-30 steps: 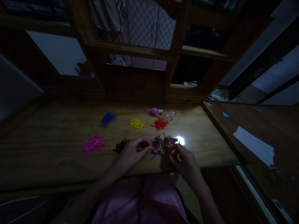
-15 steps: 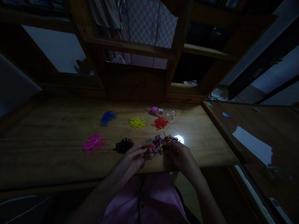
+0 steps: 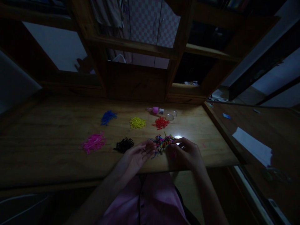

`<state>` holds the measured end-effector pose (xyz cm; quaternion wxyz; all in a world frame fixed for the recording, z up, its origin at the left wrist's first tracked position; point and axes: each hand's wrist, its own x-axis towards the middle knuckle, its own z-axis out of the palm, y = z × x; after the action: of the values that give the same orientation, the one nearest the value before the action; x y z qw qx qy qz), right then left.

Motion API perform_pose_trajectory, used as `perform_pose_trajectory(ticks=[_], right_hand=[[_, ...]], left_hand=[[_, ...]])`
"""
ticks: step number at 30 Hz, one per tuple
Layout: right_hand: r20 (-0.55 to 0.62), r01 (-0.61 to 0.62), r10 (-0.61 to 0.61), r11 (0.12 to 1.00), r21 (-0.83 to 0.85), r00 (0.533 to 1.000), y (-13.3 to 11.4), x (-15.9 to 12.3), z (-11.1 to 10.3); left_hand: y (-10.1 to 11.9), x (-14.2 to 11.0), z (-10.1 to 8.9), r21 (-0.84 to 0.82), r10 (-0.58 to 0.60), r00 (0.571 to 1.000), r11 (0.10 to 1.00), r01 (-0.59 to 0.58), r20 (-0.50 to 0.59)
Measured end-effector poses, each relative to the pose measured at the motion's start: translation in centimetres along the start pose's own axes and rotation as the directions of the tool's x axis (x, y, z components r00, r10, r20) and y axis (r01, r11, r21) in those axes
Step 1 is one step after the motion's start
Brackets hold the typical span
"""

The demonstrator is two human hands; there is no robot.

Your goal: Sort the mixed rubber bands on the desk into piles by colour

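Note:
A mixed pile of small colourful rubber bands (image 3: 161, 143) lies on the wooden desk in front of me. My left hand (image 3: 138, 154) is at its left side, palm partly up, with loosely curled, parted fingers. A small dark spot shows near those fingers; I cannot tell what it is. On the pile's right side, my right hand (image 3: 187, 153) has thumb and forefinger drawn together at the bands. Sorted by colour, black bands (image 3: 124, 145), pink bands (image 3: 93, 142), blue bands (image 3: 108, 117), yellow bands (image 3: 137, 122) and red bands (image 3: 160, 122) lie in separate heaps.
Behind the red heap a clear bottle with a pink cap (image 3: 155, 110) lies on its side. Wooden shelving (image 3: 136, 81) rises at the desk's back. To the right, a side surface holds white paper (image 3: 253, 147) and a small blue card (image 3: 226, 116).
My right hand has shifted slightly right and up along the mixed pile's edge. My left hand has turned its palm more upward and its fingers have straightened a little.

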<state>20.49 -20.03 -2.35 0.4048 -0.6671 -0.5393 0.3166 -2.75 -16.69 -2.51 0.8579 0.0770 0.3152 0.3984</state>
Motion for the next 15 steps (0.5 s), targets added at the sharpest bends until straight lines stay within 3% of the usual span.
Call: perform_pose_trajectory(ticks=[6, 10, 12, 15], right_hand=[[-0.090, 0.008, 0.007, 0.986, 0.167, 0.996, 0.2, 0.5, -0.3], [-0.077, 0.008, 0.014, 0.961, 0.275, 0.997, -1.4, 0.2, 0.1], [-0.109, 0.063, -0.036, 0.963, 0.262, 0.993, -2.6, -0.3, 0.6], [-0.187, 0.250, -0.232, 0.965, 0.082, 0.955, -4.2, -1.1, 1.5]], left_hand=[[0.2, 0.3, 0.2, -0.020, 0.013, 1.000, 1.000, -0.013, -0.005], [-0.8, 1.0, 1.2, -0.078, 0.001, 0.999, 0.997, 0.003, 0.054], [-1.6, 1.2, 2.2, -0.112, -0.021, 0.996, 0.993, 0.030, 0.083], [-2.8, 1.1, 4.0, -0.177, -0.040, 0.991, 0.982, 0.063, 0.131]])
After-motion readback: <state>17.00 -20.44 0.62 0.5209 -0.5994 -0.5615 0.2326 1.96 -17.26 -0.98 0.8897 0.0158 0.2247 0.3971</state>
